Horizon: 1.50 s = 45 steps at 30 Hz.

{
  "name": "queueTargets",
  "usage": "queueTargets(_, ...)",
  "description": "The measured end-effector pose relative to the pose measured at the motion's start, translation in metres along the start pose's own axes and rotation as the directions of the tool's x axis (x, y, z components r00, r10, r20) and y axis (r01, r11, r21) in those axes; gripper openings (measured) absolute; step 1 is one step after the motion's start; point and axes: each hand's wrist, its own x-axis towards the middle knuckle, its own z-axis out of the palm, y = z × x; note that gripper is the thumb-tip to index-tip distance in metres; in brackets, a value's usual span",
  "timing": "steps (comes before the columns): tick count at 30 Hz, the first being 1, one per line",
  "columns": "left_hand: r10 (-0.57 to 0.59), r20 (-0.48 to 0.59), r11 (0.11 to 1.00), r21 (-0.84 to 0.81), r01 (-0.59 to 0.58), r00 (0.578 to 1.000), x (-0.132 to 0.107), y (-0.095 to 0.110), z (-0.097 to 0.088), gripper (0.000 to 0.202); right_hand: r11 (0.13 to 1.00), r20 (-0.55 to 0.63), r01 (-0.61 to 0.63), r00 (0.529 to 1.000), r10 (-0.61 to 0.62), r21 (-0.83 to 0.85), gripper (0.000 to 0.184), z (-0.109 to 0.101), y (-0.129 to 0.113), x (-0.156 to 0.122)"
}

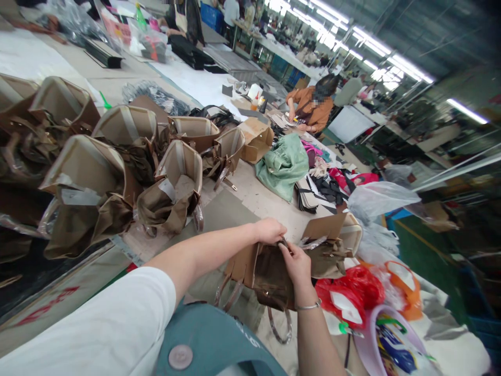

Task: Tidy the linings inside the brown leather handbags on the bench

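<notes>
I note the brown bag (272,271) resting on the table (247,183), left hand (270,231) and right hand (298,262) curled nearly closed on its far edge, presumably to keep that edge steady

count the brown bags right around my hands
2: one brown bag at the left hand and right hand, a second bag just right of it, beside the red plastic bag. Any fully hidden behind these wouldn't show.
</notes>
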Motion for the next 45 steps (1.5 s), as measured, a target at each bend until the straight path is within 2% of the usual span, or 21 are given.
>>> queueTargets(3, -0.019, 0.035, 0.999, -0.034, 0.020, 0.999, -0.004, 0.001, -0.008, 0.017, 0.993, 0.007, 0.045, 0.999, -0.044, -0.105, 0.041, 0.000, -0.001, 0.008)
queueTargets(4, -0.032, 0.035, 0.998, -0.048, 0.034, 0.999, -0.007, 0.002, -0.011, 0.026, 0.989, 0.008, 0.053, 0.999, -0.052, -0.139, 0.041, 0.000, -0.001, 0.009)
queueTargets(7, -0.177, 0.001, 0.984, -0.035, 0.177, 0.984, -0.023, 0.008, -0.010, 0.083, 0.974, -0.012, 0.047, 0.999, -0.051, -0.224, 0.040, 0.001, 0.000, 0.010)
queueTargets(8, -0.260, -0.013, 0.965, -0.022, 0.260, 0.965, -0.030, 0.011, -0.007, 0.100, 0.969, -0.025, 0.034, 0.999, -0.042, -0.244, 0.039, 0.001, 0.001, 0.010)
queueTargets(10, -0.432, -0.005, 0.901, -0.040, 0.432, 0.902, -0.046, 0.017, 0.001, 0.114, 0.963, -0.047, 0.018, 0.998, -0.032, -0.269, 0.038, 0.002, 0.003, 0.007)
queueTargets(12, -0.526, 0.079, 0.838, -0.122, 0.532, 0.847, -0.060, 0.019, 0.009, 0.108, 0.959, -0.059, 0.014, 0.998, -0.033, -0.283, 0.037, 0.002, 0.004, 0.005)
queueTargets(13, -0.530, 0.123, 0.822, -0.167, 0.544, 0.839, -0.065, 0.018, 0.011, 0.099, 0.956, -0.060, 0.015, 0.998, -0.034, -0.292, 0.036, 0.002, 0.004, 0.004)
queueTargets(15, -0.478, 0.180, 0.830, -0.226, 0.509, 0.860, -0.069, 0.011, 0.008, 0.079, 0.951, -0.057, 0.015, 0.998, -0.034, -0.309, 0.035, 0.002, 0.003, 0.003)
queueTargets(17, -0.372, 0.216, 0.874, -0.245, 0.419, 0.903, -0.068, -0.001, -0.006, 0.067, 0.948, -0.054, 0.010, 0.998, -0.029, -0.320, 0.034, 0.001, 0.001, 0.003)
queueTargets(19, -0.262, 0.315, 0.910, -0.235, 0.342, 0.912, -0.066, -0.013, -0.027, 0.064, 0.949, -0.050, 0.018, 0.998, -0.036, -0.314, 0.034, 0.001, 0.000, 0.001)
queueTargets(21, -0.186, 0.438, 0.932, -0.205, 0.299, 0.880, -0.067, -0.019, -0.048, 0.063, 0.951, -0.038, 0.045, 0.998, -0.059, -0.306, 0.033, 0.001, -0.002, -0.003)
queueTargets(23, -0.137, 0.518, 0.951, -0.169, 0.259, 0.844, -0.075, -0.017, -0.061, 0.063, 0.951, -0.033, 0.064, 0.996, -0.078, -0.302, 0.033, 0.001, -0.004, -0.013)
queueTargets(25, -0.112, 0.542, 0.964, -0.146, 0.224, 0.833, -0.089, -0.009, -0.061, 0.065, 0.953, -0.031, 0.064, 0.997, -0.076, -0.297, 0.033, 0.001, -0.009, -0.027)
queueTargets(27, -0.123, 0.543, 0.965, -0.128, 0.227, 0.831, -0.106, 0.001, -0.053, 0.066, 0.957, -0.023, 0.052, 0.998, -0.061, -0.286, 0.034, 0.000, -0.016, -0.040)
queueTargets(30, -0.224, 0.469, 0.946, -0.108, 0.307, 0.854, -0.124, 0.014, -0.034, 0.071, 0.961, 0.007, 0.028, 1.000, -0.027, -0.276, 0.033, -0.003, -0.027, -0.053)
queueTargets(33, -0.337, 0.259, 0.924, -0.093, 0.371, 0.905, -0.128, 0.025, -0.020, 0.086, 0.960, 0.049, 0.013, 0.999, 0.000, -0.279, 0.032, -0.005, -0.035, -0.053)
queueTargets(36, -0.300, 0.002, 0.953, -0.043, 0.300, 0.954, -0.122, 0.036, -0.015, 0.077, 0.962, 0.063, 0.005, 0.998, 0.013, -0.274, 0.031, -0.007, -0.039, -0.051)
queueTargets(38, -0.239, -0.102, 0.970, 0.030, 0.243, 0.966, -0.115, 0.043, -0.016, 0.062, 0.965, 0.060, -0.012, 0.998, 0.029, -0.263, 0.033, -0.007, -0.040, -0.050)
queueTargets(41, -0.168, -0.147, 0.972, 0.140, 0.188, 0.975, -0.105, 0.049, -0.017, 0.040, 0.971, 0.074, -0.035, 0.996, 0.054, -0.236, 0.035, -0.008, -0.042, -0.050)
queueTargets(45, -0.109, -0.152, 0.968, 0.211, 0.140, 0.982, -0.093, 0.047, -0.014, 0.018, 0.976, 0.093, -0.046, 0.993, 0.067, -0.210, 0.036, -0.008, -0.043, -0.050)
